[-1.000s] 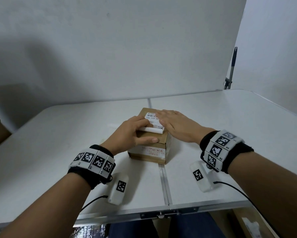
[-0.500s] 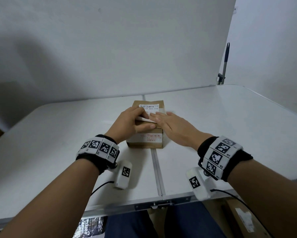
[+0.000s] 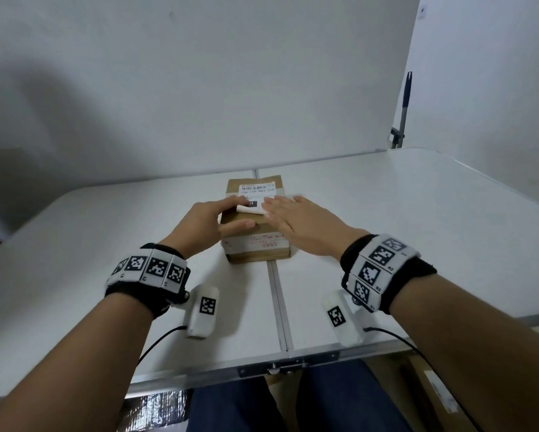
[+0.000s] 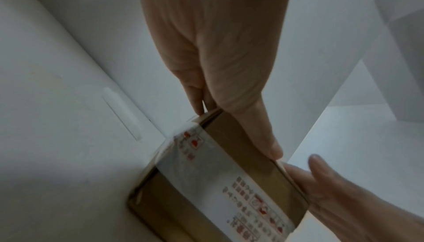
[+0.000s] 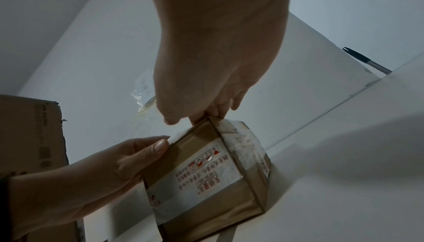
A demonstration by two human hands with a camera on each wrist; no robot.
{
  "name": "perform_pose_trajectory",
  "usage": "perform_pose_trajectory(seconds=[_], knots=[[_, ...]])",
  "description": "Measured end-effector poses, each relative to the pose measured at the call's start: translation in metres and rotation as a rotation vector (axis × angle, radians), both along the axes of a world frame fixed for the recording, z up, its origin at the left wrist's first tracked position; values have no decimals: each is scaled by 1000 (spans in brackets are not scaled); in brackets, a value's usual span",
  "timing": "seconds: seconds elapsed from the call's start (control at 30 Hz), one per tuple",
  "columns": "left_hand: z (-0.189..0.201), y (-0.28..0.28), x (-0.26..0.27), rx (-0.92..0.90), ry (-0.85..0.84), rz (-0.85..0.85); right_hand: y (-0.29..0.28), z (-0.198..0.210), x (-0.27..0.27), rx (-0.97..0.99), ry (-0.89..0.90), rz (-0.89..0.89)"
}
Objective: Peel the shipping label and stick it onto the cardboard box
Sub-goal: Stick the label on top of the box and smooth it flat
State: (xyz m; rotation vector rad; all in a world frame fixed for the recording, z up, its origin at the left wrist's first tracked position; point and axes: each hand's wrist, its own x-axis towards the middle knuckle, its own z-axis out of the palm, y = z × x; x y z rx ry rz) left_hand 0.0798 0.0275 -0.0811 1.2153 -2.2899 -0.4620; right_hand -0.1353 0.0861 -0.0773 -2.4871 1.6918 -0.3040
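Note:
A small brown cardboard box (image 3: 255,247) (image 4: 231,155) (image 5: 206,177) with printed tape sits mid-table. The white shipping label (image 3: 257,190) lies flat on the far part of its top. The label's near end is a curled white roll (image 3: 250,209). My left hand (image 3: 210,222) (image 4: 218,61) grips that roll with curled fingers, thumb on the box's near top edge. My right hand (image 3: 296,222) (image 5: 218,46) lies flat, straight fingers pressing the label onto the box top beside the roll. My hands hide the middle of the label.
The white folding table (image 3: 418,229) has a centre seam (image 3: 277,304) under the box. A clear plastic bag with paper (image 5: 145,91) lies beyond the box. A larger cardboard carton (image 5: 30,133) stands at the left. A grey pole (image 3: 404,110) rises behind the table's right rear corner.
More of the label now lies flat on the far part of the box top. The curled roll in my left hand and my pressing right hand have shifted toward me.

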Motion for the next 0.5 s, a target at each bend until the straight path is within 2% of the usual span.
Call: perform_pose_trajectory(seconds=[0.23,0.5], knots=[[-2,0,-2,18,21,45,9,4,6,-47,207,-5],[0,6,-6,39,26,71,30,6,13,-119,136,-23]])
